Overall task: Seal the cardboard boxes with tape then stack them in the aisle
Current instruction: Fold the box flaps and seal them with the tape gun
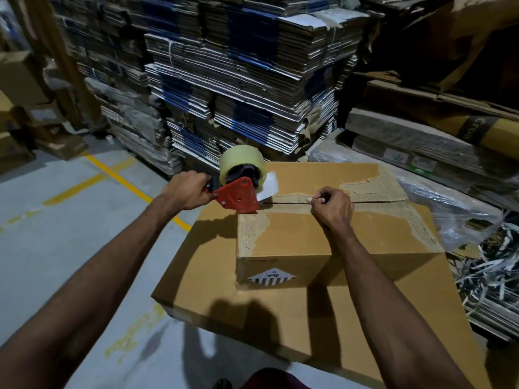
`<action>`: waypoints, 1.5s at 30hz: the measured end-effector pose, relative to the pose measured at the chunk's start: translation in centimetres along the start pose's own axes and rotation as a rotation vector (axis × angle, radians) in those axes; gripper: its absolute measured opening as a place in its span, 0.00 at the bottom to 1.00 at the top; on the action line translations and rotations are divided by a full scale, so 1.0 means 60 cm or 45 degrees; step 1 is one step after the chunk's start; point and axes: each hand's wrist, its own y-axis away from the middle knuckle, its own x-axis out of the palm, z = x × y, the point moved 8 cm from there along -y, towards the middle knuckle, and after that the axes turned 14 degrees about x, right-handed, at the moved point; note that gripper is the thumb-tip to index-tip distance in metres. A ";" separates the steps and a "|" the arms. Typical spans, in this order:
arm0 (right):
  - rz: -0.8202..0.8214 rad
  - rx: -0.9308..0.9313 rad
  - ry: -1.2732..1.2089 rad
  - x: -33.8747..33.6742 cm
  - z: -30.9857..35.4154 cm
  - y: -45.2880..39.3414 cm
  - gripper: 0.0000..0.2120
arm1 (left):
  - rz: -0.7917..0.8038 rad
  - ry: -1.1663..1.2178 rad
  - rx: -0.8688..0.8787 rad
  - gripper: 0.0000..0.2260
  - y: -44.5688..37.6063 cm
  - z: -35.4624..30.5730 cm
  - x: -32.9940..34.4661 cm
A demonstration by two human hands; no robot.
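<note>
A brown cardboard box [323,237] with torn paper patches on its lid stands on a larger flat cardboard box [280,313]. Its top flaps meet at a dark seam [370,202]. My left hand [186,193] grips the handle of a red tape dispenser [238,196] carrying a pale yellow tape roll [240,161]; the dispenser's front touches the lid at the seam's left end. My right hand [331,206] rests on the lid over the seam, fingers curled, pinching the end of the clear tape.
Tall stacks of flattened cartons [238,80] fill the back. Wrapped bundles and loose strapping [488,265] lie to the right. Grey floor with yellow lines [118,175] spreads to the left. More cartons stand at the far left [19,108].
</note>
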 end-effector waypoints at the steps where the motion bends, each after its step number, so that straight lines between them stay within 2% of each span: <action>1: -0.005 -0.015 0.049 0.004 0.009 0.001 0.07 | 0.015 -0.020 -0.013 0.14 -0.002 -0.001 -0.003; 3: 0.043 -0.083 0.086 0.020 0.038 0.014 0.03 | 0.050 -0.049 -0.043 0.14 -0.003 0.001 -0.006; 6: 0.207 -0.229 0.018 0.066 0.103 0.070 0.08 | 0.052 -0.048 -0.061 0.15 -0.001 0.001 -0.007; 9: 0.339 -0.354 0.046 0.111 0.162 0.123 0.06 | 0.026 -0.014 -0.055 0.15 0.005 0.004 -0.004; 12: 0.387 -0.431 -0.004 0.112 0.167 0.121 0.03 | 0.008 0.024 -0.040 0.17 0.011 0.009 0.000; 18: 0.178 -0.313 0.059 0.027 0.053 0.033 0.07 | -0.010 0.040 -0.037 0.17 0.006 -0.003 0.001; 21: -0.001 -0.159 0.252 -0.035 -0.015 -0.015 0.06 | 0.005 0.039 -0.048 0.17 0.007 -0.005 -0.001; 25: -0.112 0.013 0.283 -0.092 -0.090 -0.070 0.11 | 0.012 0.039 -0.059 0.16 0.008 -0.003 -0.001; 29: -0.034 0.027 0.291 -0.065 -0.044 -0.044 0.03 | 0.008 0.026 -0.079 0.14 0.009 0.001 0.003; 35: 0.175 -0.275 0.200 0.034 0.087 0.076 0.04 | -0.017 0.049 -0.067 0.16 0.009 0.003 0.010; 38: 0.306 -0.329 0.162 0.068 0.135 0.115 0.15 | -0.017 0.059 -0.078 0.16 0.008 0.003 0.009; 40: 0.390 -0.246 0.240 0.088 0.151 0.141 0.31 | -0.021 0.062 -0.085 0.17 0.008 0.004 0.009; 42: 0.494 -0.107 0.343 0.110 0.154 0.177 0.55 | -0.018 0.061 -0.091 0.18 0.011 0.005 0.011; 43: 0.532 -0.065 0.377 0.122 0.156 0.197 0.64 | -0.017 0.063 -0.094 0.18 0.012 0.006 0.012; 45: 0.519 -0.040 0.408 0.139 0.163 0.226 0.68 | -0.019 0.058 -0.096 0.18 0.014 0.005 0.011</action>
